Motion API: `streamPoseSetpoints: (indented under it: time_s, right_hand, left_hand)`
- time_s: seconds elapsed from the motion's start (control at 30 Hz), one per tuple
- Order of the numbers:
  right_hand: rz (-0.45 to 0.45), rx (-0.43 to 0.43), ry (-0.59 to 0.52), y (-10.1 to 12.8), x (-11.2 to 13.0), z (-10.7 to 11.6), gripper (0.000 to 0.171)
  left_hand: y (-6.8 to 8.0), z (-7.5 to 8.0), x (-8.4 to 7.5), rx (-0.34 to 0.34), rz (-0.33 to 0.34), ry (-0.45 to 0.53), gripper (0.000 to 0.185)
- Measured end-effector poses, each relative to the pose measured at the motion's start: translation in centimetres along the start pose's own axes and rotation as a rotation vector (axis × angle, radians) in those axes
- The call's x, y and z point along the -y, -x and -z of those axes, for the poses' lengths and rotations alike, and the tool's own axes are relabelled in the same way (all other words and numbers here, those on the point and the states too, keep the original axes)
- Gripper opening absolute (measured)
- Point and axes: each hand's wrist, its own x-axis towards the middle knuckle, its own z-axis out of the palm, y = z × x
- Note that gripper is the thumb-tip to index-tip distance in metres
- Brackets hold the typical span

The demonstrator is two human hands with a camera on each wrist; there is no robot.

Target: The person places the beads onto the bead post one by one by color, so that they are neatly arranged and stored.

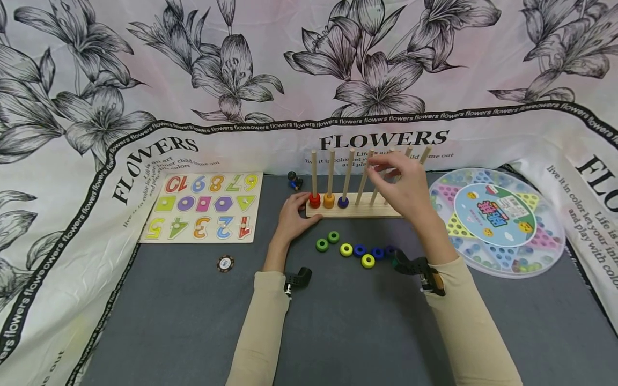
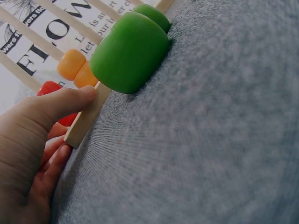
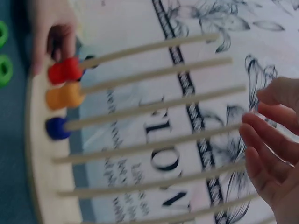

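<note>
A wooden peg rack (image 1: 347, 213) with several upright pegs stands at the back of the table. Its left pegs carry red rings (image 1: 315, 201), orange rings (image 1: 329, 201) and one dark blue ring (image 1: 343, 202). My left hand (image 1: 292, 217) grips the rack's left end, thumb along the front edge of the base (image 2: 86, 119). Up by the peg tops, right of the blue ring's peg, is my right hand (image 1: 403, 185). In the right wrist view its fingers (image 3: 266, 175) are loosely bent, thumb apart from them, with no ring between.
In front of the rack lie loose green rings (image 1: 322, 245), yellow rings (image 1: 368, 261) and blue rings (image 1: 359, 251). A number puzzle board (image 1: 258, 209) and a poker chip (image 1: 225, 263) are at left, a small dark figure (image 1: 294, 181) behind, a round game board (image 1: 550, 236) at right.
</note>
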Motion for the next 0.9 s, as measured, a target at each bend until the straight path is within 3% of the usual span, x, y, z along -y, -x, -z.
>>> streamPoseSetpoints:
  time_s: [0.4,0.9]
  right_hand:
    - [-0.185,0.146,0.023,5.7,-4.2,2.5,0.024]
    - [-0.263,0.379,-0.028,10.7,-7.3,2.5,0.036]
  left_hand:
    - [-0.1,-0.1,0.0,0.002,0.012,-0.001,0.066]
    - [-0.1,0.0,-0.1,-0.008,0.001,-0.005,0.066]
